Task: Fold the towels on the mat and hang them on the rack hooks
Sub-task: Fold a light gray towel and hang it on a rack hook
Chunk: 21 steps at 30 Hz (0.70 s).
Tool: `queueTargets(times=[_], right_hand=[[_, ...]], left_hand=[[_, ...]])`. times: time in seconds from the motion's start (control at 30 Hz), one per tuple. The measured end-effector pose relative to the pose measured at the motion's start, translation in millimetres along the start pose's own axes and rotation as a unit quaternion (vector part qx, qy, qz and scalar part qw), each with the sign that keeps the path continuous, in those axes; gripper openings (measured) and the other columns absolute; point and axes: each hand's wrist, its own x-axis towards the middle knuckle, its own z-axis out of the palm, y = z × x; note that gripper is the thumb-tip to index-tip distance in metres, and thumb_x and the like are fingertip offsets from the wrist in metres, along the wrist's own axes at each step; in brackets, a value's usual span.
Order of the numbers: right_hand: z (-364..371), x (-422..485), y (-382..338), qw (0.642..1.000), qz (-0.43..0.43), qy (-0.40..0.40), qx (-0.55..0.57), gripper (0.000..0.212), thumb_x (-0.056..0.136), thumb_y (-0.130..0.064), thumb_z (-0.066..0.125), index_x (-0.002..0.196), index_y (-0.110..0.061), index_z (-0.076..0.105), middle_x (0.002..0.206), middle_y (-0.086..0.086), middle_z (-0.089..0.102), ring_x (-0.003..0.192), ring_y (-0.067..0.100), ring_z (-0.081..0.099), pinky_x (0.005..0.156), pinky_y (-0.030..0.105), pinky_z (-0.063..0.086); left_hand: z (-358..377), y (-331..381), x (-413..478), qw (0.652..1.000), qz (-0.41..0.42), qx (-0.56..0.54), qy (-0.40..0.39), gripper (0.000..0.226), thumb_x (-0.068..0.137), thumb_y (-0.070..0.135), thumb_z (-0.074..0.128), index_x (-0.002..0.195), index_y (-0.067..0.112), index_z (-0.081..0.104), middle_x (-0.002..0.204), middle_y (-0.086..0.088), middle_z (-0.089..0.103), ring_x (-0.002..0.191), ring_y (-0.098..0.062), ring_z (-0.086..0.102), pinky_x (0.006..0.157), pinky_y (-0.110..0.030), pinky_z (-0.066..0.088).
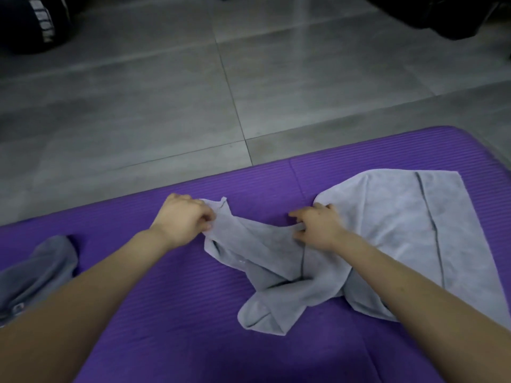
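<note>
My left hand [184, 218] pinches the towel [387, 239] corner; right hand [318, 226] grips its far edge, on the mat [177, 299].

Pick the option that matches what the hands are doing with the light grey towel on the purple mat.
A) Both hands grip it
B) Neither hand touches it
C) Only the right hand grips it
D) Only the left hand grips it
A: the left hand pinches a corner of the light grey towel, and the right hand curls its fingers round the towel's edge further along, above the purple mat.
</note>
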Motion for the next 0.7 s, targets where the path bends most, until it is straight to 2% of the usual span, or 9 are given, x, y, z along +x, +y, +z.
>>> queueTargets(times=[0.07, 0.13, 0.23, 0.3, 0.37, 0.4, 0.5, 0.63, 0.7], right_hand=[[-4, -1, -1, 0.999, 0.012, 0.028, -0.016, 0.033, 0.086, -0.031, 0.056, 0.119, -0.035, 0.06, 0.114, -0.009, 0.065, 0.111, 0.017, 0.05, 0.092, 0.035, 0.027], [-12, -6, 1, 0.998, 0.018, 0.06, 0.005, 0.02, 0.083, -0.03, 0.061, 0.1, -0.038, 0.067, 0.099, -0.013, 0.068, 0.102, 0.013, 0.054, 0.091, 0.035, 0.026], [-28, -20, 7, 0.993, 0.007, 0.098, 0.06, 0.01, 0.079, -0.032, 0.068, 0.084, -0.04, 0.066, 0.087, -0.014, 0.068, 0.093, 0.008, 0.057, 0.089, 0.03, 0.022], [-38, -34, 10, 0.986, -0.01, 0.109, 0.127, 0.013, 0.077, -0.031, 0.072, 0.076, -0.041, 0.063, 0.083, -0.015, 0.069, 0.087, 0.005, 0.058, 0.092, 0.029, 0.022], [-48, -47, 14, 0.973, -0.019, 0.118, 0.2, 0.013, 0.075, -0.029, 0.076, 0.073, -0.038, 0.066, 0.081, -0.02, 0.068, 0.085, 0.003, 0.059, 0.102, 0.033, 0.028], [-52, -53, 16, 0.967, -0.017, 0.125, 0.222, 0.011, 0.074, -0.028, 0.077, 0.073, -0.036, 0.068, 0.08, -0.023, 0.067, 0.087, 0.003, 0.06, 0.104, 0.036, 0.031], [-68, -70, 22, 0.948, 0.005, 0.162, 0.273, 0.015, 0.073, -0.027, 0.078, 0.072, -0.036, 0.067, 0.078, -0.021, 0.067, 0.084, 0.006, 0.062, 0.096, 0.034, 0.041], [-87, -96, 20, 0.919, 0.014, 0.19, 0.346, 0.016, 0.074, -0.019, 0.079, 0.073, -0.032, 0.069, 0.076, -0.011, 0.07, 0.072, 0.002, 0.059, 0.071, 0.012, 0.042], [-97, -111, 11, 0.916, -0.005, 0.189, 0.354, 0.016, 0.074, -0.016, 0.079, 0.073, -0.029, 0.069, 0.076, -0.006, 0.071, 0.073, 0.007, 0.061, 0.073, 0.018, 0.045]], left_hand=[[6, -10, -3, 0.994, 0.045, -0.036, 0.09, 0.016, 0.082, 0.031, 0.054, 0.082, 0.028, 0.07, 0.088, 0.005, 0.069, 0.085, -0.025, 0.06, 0.078, -0.034, 0.037], [9, -16, -7, 0.988, 0.04, -0.043, 0.144, 0.016, 0.079, 0.034, 0.061, 0.088, 0.026, 0.072, 0.101, 0.002, 0.067, 0.096, -0.029, 0.057, 0.083, -0.038, 0.034], [11, -11, -4, 1.0, -0.018, -0.02, 0.015, 0.054, 0.084, 0.043, 0.063, 0.135, 0.033, 0.047, 0.145, 0.003, 0.041, 0.135, -0.024, 0.031, 0.11, -0.046, 0.014], [13, -2, 1, 0.997, -0.05, -0.044, -0.046, 0.055, 0.087, 0.046, 0.057, 0.138, 0.034, 0.041, 0.142, 0.006, 0.044, 0.135, -0.021, 0.033, 0.114, -0.049, 0.007], [13, 2, 4, 0.994, -0.071, -0.082, -0.013, 0.037, 0.087, 0.046, 0.057, 0.121, 0.03, 0.058, 0.12, 0.005, 0.062, 0.116, -0.021, 0.051, 0.11, -0.044, 0.021], [11, 2, 3, 0.99, -0.074, -0.115, 0.022, 0.03, 0.086, 0.045, 0.059, 0.109, 0.027, 0.064, 0.107, 0.006, 0.066, 0.105, -0.021, 0.056, 0.101, -0.038, 0.031], [-10, -1, -8, 0.956, -0.073, -0.276, 0.061, 0.026, 0.078, 0.045, 0.069, 0.089, 0.022, 0.069, 0.091, 0.011, 0.061, 0.088, -0.014, 0.056, 0.074, -0.029, 0.037], [-57, -10, -37, 0.947, -0.032, -0.321, 0.001, 0.029, 0.063, 0.062, 0.073, 0.071, 0.034, 0.066, 0.102, 0.015, 0.063, 0.096, -0.008, 0.057, 0.085, -0.027, 0.042], [-85, -9, -58, 0.955, -0.018, -0.297, -0.016, 0.032, 0.06, 0.067, 0.07, 0.069, 0.037, 0.065, 0.103, 0.018, 0.061, 0.098, -0.005, 0.055, 0.088, -0.024, 0.04]])
